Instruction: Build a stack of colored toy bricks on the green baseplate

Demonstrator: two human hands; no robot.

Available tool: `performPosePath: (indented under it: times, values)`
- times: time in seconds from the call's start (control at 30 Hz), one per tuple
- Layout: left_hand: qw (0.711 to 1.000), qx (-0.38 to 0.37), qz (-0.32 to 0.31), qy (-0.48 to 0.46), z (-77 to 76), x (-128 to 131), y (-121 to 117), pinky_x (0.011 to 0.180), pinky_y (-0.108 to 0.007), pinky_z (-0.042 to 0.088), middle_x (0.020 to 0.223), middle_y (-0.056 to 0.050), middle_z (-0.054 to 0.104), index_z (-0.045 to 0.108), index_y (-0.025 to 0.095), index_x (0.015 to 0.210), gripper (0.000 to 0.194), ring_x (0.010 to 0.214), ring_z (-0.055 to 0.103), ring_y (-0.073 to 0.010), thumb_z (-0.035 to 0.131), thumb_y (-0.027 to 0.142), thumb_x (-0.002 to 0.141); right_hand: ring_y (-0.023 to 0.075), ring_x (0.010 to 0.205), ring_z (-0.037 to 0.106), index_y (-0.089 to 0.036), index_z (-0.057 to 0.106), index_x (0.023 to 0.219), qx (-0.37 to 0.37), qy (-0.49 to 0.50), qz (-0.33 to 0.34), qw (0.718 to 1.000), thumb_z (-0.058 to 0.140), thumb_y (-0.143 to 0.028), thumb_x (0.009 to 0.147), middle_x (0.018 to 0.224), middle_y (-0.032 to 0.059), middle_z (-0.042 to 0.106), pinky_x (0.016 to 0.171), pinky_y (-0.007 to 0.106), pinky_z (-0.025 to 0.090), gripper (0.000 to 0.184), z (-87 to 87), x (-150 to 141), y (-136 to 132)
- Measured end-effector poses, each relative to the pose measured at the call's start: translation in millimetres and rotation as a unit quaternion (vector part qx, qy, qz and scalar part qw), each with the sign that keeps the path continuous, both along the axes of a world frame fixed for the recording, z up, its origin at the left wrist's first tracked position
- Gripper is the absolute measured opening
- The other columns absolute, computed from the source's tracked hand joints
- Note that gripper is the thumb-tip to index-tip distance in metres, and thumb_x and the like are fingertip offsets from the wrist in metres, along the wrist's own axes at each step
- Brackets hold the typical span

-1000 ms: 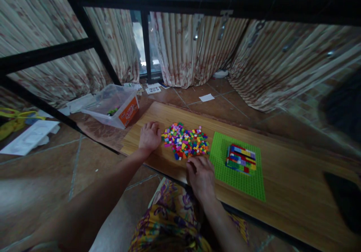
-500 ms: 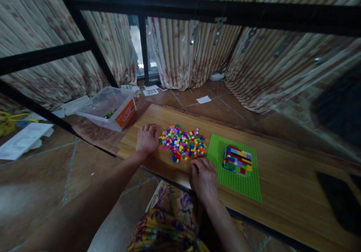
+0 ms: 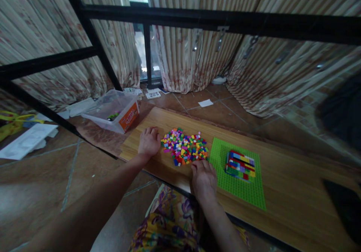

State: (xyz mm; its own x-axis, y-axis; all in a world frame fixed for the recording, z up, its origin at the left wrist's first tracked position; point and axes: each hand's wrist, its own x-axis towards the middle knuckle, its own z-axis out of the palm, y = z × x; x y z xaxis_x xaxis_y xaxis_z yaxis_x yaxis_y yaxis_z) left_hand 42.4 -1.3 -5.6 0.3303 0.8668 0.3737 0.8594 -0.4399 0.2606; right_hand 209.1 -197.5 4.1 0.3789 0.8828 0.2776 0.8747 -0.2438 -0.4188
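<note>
My left hand (image 3: 149, 142) rests on the wooden table at the left edge of a pile of small coloured toy bricks (image 3: 182, 146). Its fingers are curled in, and whatever they may hold is hidden. At the pile's near right side is my right hand (image 3: 204, 179), fingers bent and closed, their tips next to the bricks; I cannot make out anything in them. A green baseplate (image 3: 245, 195) lies to the right of this hand. On it sits a multicoloured block of joined bricks (image 3: 240, 164), roughly rectangular.
A clear plastic box (image 3: 111, 113) with an orange label stands beyond the table's left end. At the right of the wooden table (image 3: 293, 192) lies a dark flat object (image 3: 341, 203). Black metal bars (image 3: 180, 18) cross in front of the curtains. White trays (image 3: 28, 141) lie on the floor.
The view has tilted a little, so the whole scene sits slightly lower. Both hands keep nearly the same places beside the pile, and the block on the baseplate looks unchanged.
</note>
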Motion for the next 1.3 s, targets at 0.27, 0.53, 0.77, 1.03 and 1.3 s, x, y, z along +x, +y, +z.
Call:
performPosePath:
  times: [0.27,0.53,0.77,1.03,1.3]
  values:
    - [1.0,-0.008,-0.003,-0.002,1.4,0.1,-1.0,0.094,-0.043,0.045,0.117,-0.012,0.064,0.062,0.017,0.109,0.028,0.108,0.055,-0.0283,0.046,0.024,0.087,0.0197,0.068,0.066,-0.018,0.061,0.107,0.047,0.331,-0.019,0.942,0.044,-0.042,0.093,0.083,0.0063,0.071,0.065,0.032,0.051,0.032,4.7,11.5,-3.8]
    - [1.0,-0.017,-0.002,-0.002,2.8,0.5,-2.3,0.096,-0.044,0.044,0.119,-0.012,0.062,0.062,0.016,0.11,0.028,0.11,0.054,-0.0282,0.046,0.023,0.087,0.0188,0.065,0.068,-0.017,0.066,0.099,0.098,0.495,-0.032,0.863,0.057,-0.052,0.083,0.081,0.0071,0.072,0.064,0.033,0.056,0.04,6.6,13.2,-2.3]
    - [1.0,-0.016,0.0,-0.004,4.6,1.3,-3.2,0.096,-0.045,0.044,0.118,-0.012,0.063,0.062,0.016,0.11,0.029,0.108,0.055,-0.0286,0.045,0.023,0.088,0.0165,0.057,0.064,-0.016,0.067,0.105,0.086,0.44,-0.057,0.892,0.049,-0.052,0.087,0.074,0.0047,0.068,0.053,0.028,0.052,0.044,4.3,12.8,-1.9]
    - [1.0,-0.021,-0.001,-0.006,5.2,1.4,-3.8,0.096,-0.044,0.044,0.118,-0.012,0.063,0.062,0.017,0.111,0.029,0.109,0.055,-0.0283,0.046,0.023,0.087,0.0201,0.086,0.068,-0.02,0.073,0.095,0.045,0.133,0.03,0.99,0.046,-0.029,0.091,0.097,0.0091,0.073,0.08,0.033,0.051,0.029,2.7,18.9,4.9]
    - [1.0,-0.023,-0.006,-0.006,3.3,1.4,-3.8,0.097,-0.045,0.043,0.12,-0.012,0.062,0.061,0.015,0.112,0.03,0.11,0.054,-0.0282,0.045,0.023,0.088,0.0176,0.088,0.064,-0.019,0.072,0.098,0.051,0.07,0.063,0.994,0.045,-0.023,0.092,0.103,0.0079,0.068,0.081,0.03,0.05,0.028,6.1,10.4,8.3]
